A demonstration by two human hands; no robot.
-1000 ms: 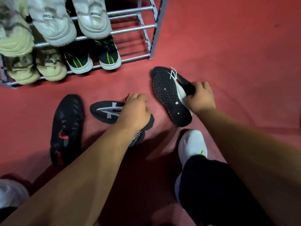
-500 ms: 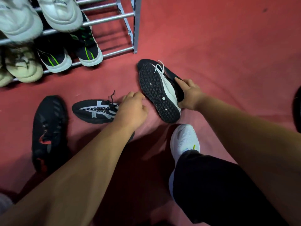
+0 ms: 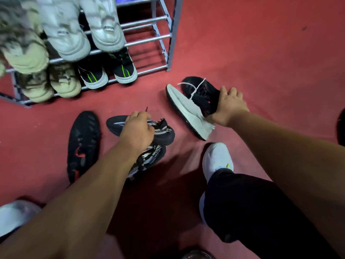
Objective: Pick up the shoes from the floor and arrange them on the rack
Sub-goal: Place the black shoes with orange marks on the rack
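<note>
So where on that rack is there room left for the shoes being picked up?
Bare rails at the rack's right end, between the white shoes, the green-striped shoes below and the corner post, look free. Its left side is packed with beige shoes. The red floor right of the rack is also bare.

Both forearms bare, reaching from the near edge toward the far side, apart and uncrossed. Left grip (image 3: 137, 130): knuckles up, fingers curled down onto the patterned black shoe (image 3: 166, 132). Right grip (image 3: 228, 106): further right and farther out, fingers wrapped over the heel of the white-soled shoe (image 3: 187, 107), thumb tucked beneath.
</note>
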